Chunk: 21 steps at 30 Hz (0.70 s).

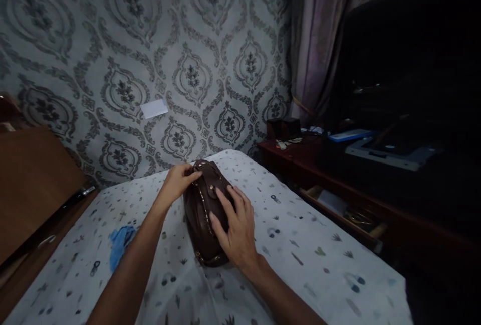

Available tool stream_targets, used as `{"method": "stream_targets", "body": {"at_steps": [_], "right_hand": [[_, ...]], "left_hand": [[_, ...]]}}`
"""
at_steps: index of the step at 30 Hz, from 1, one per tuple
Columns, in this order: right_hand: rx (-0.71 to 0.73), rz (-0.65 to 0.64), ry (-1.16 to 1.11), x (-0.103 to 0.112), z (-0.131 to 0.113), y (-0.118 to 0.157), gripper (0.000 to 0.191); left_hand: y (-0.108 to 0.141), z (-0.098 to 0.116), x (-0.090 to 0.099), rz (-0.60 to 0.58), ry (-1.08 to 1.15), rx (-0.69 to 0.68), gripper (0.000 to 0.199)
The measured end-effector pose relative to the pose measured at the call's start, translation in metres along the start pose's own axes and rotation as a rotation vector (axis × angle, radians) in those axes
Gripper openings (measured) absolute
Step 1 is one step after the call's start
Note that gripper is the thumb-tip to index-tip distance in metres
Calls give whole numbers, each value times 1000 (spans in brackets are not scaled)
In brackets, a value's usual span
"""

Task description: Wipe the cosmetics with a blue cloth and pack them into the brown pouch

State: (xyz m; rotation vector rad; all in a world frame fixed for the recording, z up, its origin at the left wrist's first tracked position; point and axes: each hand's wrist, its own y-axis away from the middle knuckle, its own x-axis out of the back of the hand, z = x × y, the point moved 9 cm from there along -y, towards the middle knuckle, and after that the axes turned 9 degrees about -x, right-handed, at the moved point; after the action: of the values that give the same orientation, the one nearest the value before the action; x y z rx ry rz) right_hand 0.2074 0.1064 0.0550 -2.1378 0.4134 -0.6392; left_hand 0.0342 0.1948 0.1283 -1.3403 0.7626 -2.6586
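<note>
A dark brown leather handbag (205,204) with gold-coloured studs and trim lies on the patterned white sheet in front of me. My left hand (178,183) is at the bag's far left end, thumb and fingers pinched on its edge. Just what part they grip is too dark to make out. Spread over the bag's right side, my right hand (237,227) rests with its fingers apart, near a round gold stud on a tab. Left of my left forearm lies a crumpled blue cloth (122,244), partly hidden by the arm.
The bed (300,245) reaches to a damask-papered wall. On the right stand a dark red desk (280,157) with small black speakers (291,127), an open drawer (353,217) and a large dark chair-like shape. A brown wooden panel (35,184) stands on the left.
</note>
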Motion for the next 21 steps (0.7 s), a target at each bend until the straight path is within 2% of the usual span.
{"method": "stream_targets", "body": {"at_steps": [9, 18, 21], "right_hand": [[48, -2, 2, 1, -4, 0, 36], [38, -7, -86, 3, -1, -1, 33], [38, -13, -78, 2, -2, -1, 34]], "left_hand": [[12, 4, 3, 42, -87, 6, 28], [34, 29, 6, 81, -127, -36, 28], [39, 31, 5, 84, -78, -36, 29]]}}
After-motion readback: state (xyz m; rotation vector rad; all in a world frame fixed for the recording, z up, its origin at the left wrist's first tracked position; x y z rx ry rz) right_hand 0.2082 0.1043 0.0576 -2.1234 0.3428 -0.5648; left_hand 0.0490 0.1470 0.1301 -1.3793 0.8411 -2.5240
